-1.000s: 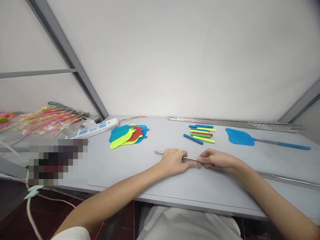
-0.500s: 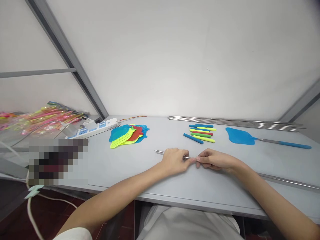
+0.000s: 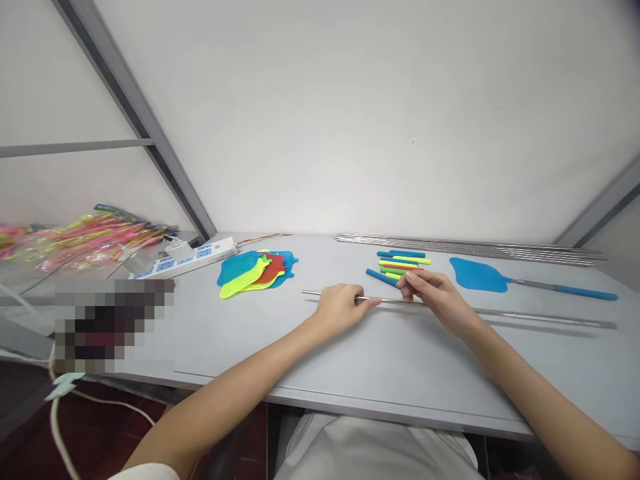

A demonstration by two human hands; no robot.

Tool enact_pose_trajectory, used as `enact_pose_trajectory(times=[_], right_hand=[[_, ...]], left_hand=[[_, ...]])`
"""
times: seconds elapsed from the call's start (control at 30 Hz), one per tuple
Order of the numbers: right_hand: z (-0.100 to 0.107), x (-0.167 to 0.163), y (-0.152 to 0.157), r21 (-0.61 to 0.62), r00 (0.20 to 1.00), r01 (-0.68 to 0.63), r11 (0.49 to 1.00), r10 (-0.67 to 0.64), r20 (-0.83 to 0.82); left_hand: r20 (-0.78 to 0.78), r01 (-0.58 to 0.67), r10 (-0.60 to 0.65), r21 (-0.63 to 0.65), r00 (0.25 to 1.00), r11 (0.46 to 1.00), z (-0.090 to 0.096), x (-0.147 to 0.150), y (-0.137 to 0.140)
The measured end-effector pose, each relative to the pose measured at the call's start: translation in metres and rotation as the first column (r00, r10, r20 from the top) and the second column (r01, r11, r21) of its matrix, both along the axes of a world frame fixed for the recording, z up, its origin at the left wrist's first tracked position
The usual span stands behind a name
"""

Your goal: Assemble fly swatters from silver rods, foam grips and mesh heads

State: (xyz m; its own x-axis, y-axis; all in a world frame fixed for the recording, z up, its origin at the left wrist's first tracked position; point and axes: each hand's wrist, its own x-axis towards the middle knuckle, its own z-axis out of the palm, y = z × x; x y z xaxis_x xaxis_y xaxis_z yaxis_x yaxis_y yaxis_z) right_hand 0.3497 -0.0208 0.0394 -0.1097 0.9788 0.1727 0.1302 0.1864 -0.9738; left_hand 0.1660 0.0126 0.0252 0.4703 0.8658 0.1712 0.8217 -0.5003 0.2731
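My left hand [image 3: 341, 308] is closed around a thin telescopic metal rod [image 3: 540, 317]. The rod runs nearly level across the table, its short left end sticking out past my knuckles. My right hand [image 3: 435, 297] hovers over the rod, fingers loosely curled and nothing visible in them. Its fingertips are at the near ends of several coloured tube handles, among them a blue handle [image 3: 383, 277], a yellow handle [image 3: 411, 261] and a green handle [image 3: 393, 271]. Whether they touch one is unclear.
Fly swatter heads [image 3: 245, 275] in blue, yellow and red lie piled at the left. A blue fly swatter [image 3: 480, 275] lies at the right. More metal rods [image 3: 465, 248] line the wall. A power strip [image 3: 210, 253] and bagged colourful items [image 3: 105, 233] are far left.
My right hand has left the rod's middle and moved up and right towards the coloured handles. The rod in my left hand has shifted slightly up and left, its right part swinging away from me.
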Motion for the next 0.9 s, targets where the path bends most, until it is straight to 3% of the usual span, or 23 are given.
enact_pose_trajectory(times=[0.1,0.2,0.27,0.4,0.5,0.67,0.8,0.9], right_hand=[[0.003,-0.003,-0.005,-0.076,0.979,-0.155,0.985,0.143,-0.143],[0.001,-0.007,-0.006,-0.23,0.971,-0.24,0.943,0.238,-0.035],[0.0,-0.007,-0.005,-0.287,0.973,-0.218,0.933,0.23,0.007],[0.001,-0.005,-0.003,-0.218,0.991,-0.099,0.971,0.076,-0.111],[0.002,-0.002,-0.002,-0.2,0.986,-0.097,0.975,0.068,-0.15],[-0.004,0.003,0.001,-0.333,0.995,-0.06,0.941,0.032,-0.089],[-0.004,0.004,0.001,-0.353,0.99,-0.134,0.926,0.109,-0.09],[0.0,0.002,-0.002,-0.332,0.98,-0.197,0.922,0.175,-0.097]], left_hand=[[0.074,-0.06,0.059,0.017,0.996,0.998,0.001,-0.001,0.002],[0.156,-0.086,0.08,0.035,0.985,0.996,0.002,-0.003,0.005],[0.193,-0.068,0.059,0.04,0.979,0.997,0.003,-0.003,0.005],[0.194,0.064,-0.07,0.034,0.978,0.997,0.009,-0.002,-0.002],[0.163,0.173,-0.175,0.028,0.971,0.984,0.011,-0.001,-0.008],[0.127,0.268,-0.271,0.046,0.954,0.962,0.007,-0.003,-0.004],[0.068,0.333,-0.341,0.102,0.938,0.937,0.008,-0.009,0.007],[-0.03,0.321,-0.319,0.118,0.947,0.94,0.01,-0.013,0.012]])
